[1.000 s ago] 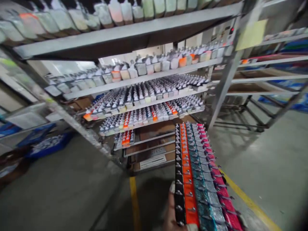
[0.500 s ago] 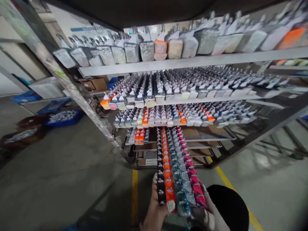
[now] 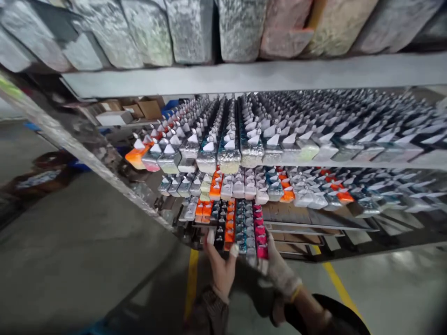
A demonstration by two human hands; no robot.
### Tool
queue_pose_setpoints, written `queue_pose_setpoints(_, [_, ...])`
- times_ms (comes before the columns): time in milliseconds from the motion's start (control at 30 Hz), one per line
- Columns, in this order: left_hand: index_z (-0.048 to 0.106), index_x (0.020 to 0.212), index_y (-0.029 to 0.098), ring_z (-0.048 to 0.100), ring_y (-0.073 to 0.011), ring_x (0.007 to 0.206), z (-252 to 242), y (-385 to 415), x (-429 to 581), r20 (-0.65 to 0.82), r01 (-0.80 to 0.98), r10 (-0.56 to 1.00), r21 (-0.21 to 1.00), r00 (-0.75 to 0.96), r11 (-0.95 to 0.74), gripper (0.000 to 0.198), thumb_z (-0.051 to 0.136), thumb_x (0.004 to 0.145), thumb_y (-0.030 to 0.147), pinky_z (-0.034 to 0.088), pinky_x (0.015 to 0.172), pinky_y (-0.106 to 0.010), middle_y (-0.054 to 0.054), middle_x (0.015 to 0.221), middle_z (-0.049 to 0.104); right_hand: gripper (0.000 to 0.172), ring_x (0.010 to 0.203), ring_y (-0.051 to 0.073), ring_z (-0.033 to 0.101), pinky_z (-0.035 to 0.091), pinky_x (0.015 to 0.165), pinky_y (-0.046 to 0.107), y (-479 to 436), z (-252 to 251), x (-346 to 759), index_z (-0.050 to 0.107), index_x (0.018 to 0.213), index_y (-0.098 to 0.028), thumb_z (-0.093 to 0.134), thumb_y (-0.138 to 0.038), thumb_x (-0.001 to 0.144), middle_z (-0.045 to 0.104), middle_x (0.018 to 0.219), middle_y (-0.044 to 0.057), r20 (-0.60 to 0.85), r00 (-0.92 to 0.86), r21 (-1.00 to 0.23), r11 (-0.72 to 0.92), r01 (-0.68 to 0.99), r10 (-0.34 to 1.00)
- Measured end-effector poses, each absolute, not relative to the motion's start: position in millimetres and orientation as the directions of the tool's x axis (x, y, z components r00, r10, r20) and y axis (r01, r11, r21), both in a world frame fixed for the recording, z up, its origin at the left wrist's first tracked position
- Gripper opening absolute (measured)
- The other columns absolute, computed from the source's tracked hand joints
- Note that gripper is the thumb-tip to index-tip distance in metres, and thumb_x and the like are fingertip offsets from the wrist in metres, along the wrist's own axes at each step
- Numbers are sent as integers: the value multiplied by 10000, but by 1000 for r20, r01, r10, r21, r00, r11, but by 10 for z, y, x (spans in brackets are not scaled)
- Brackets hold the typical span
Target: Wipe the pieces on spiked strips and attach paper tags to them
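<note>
A long tray [image 3: 240,228] of small glittery pieces in black, orange, teal, silver and pink rows lies in both my hands. My left hand [image 3: 220,265] grips its near left corner, thumb on top. My right hand [image 3: 279,272], in a light glove, grips the near right corner. Most of the tray's length sits inside a low level of the metal rack [image 3: 251,74], beside a shorter tray with orange pieces [image 3: 200,209]. The shelves above hold many rows of similar silver, orange and pastel pieces [image 3: 244,139].
The rack's slanted left post [image 3: 80,151] runs down to the grey floor. Yellow floor lines [image 3: 191,284] pass under the rack. Cardboard boxes [image 3: 146,108] stand behind it. Empty wooden slots [image 3: 303,218] lie right of my tray. Dark bags [image 3: 42,172] lie at far left.
I have stepped closer and bent lower. The tray has slid forward into the low rack level, so only its near end now sticks out in my hands.
</note>
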State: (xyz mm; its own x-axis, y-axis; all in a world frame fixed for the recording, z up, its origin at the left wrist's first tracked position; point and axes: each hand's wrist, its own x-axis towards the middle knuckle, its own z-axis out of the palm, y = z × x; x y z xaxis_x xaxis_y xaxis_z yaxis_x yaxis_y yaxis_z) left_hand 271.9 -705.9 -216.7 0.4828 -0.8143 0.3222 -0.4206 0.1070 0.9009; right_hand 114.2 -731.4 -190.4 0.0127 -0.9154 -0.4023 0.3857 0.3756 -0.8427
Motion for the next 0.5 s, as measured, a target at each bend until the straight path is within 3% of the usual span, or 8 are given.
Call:
queue_pose_setpoints(67, [201, 1579, 180, 213, -398, 1550, -2346, -6943, 2601, 466, -617, -805, 769, 367, 164, 814, 641, 926, 388, 253, 1236, -610, -249, 1614, 224, 513, 1099, 267, 689, 575, 931, 435, -7146, -1945, 1132, 596, 1331, -242, 681, -528, 914, 699, 1226, 80, -376, -4, -893, 362, 266, -926])
queue_pose_setpoints(167, [110, 1596, 151, 83, -423, 1574, -2523, -7111, 2464, 562, -746, -760, 646, 325, 159, 784, 547, 979, 358, 207, 1221, -681, -291, 1615, 177, 696, 1108, 288, 694, 551, 978, 454, -7147, -2004, 1066, 488, 1445, -251, 767, -448, 838, 704, 1229, 93, -318, -16, -948, 318, -2, -948])
queue_pose_setpoints(300, [157, 1546, 72, 8, -472, 1566, -2535, -7754, 2415, 617, -828, -720, 550, 318, 106, 740, 500, 983, 409, 153, 1190, -759, -351, 1600, 175, 639, 1044, 255, 698, 534, 983, 477, -7699, -2021, 982, 432, 1476, -187, 681, -381, 920, 667, 1263, 136, -268, 18, -916, 249, -315, -963])
queue_pose_setpoints(367, [233, 1492, 47, -4, -500, 1557, -2467, -7972, 2454, 622, -838, -708, 540, 334, 79, 700, 514, 969, 416, 135, 1169, -793, -370, 1586, 198, 612, 1049, 248, 682, 539, 960, 470, -7941, -1992, 985, 437, 1480, -192, 651, -395, 944, 660, 1266, 122, -250, 31, -885, 216, -412, -968])
queue_pose_setpoints(500, [315, 1434, 74, 108, -500, 1544, -2312, -7852, 2544, 614, -771, -719, 612, 325, 174, 588, 509, 969, 378, 142, 1167, -795, -336, 1581, 233, 969, 989, 313, 696, 508, 916, 434, -7898, -1910, 939, 221, 1608, -123, 692, -259, 773, 743, 1068, 147, -220, 0, -842, 190, -505, -975])
